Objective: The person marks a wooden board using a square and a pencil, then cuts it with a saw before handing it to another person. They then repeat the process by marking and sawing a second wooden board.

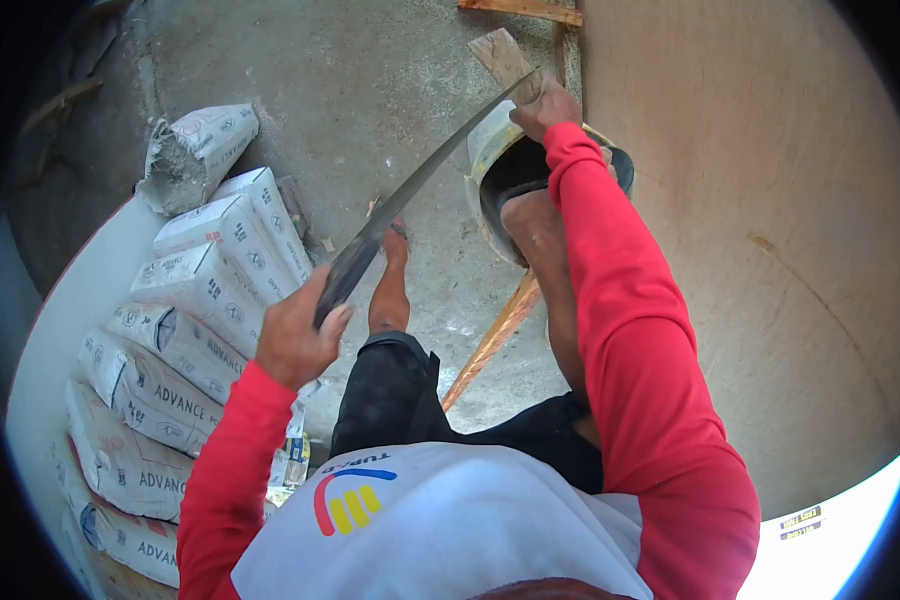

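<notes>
A long saw-like metal blade (425, 175) runs diagonally between my two hands. My left hand (300, 330) is at its wide lower end, with fingers and thumb round it. At the upper right, my right hand (548, 108) is closed at the narrow tip, close to a flat piece of wood (502, 58). Below my right hand is a pale bucket (485, 150) with a dark inside, and my bent right leg is against it. A long wooden strip (495, 335) slants down from the bucket between my legs.
Several stacked cement bags (170, 400) line the left side, with a torn open bag (205, 150) beyond them. A large plywood sheet (750, 250) stands on the right. Another wooden piece (520, 10) lies at the top, on the concrete floor (340, 90).
</notes>
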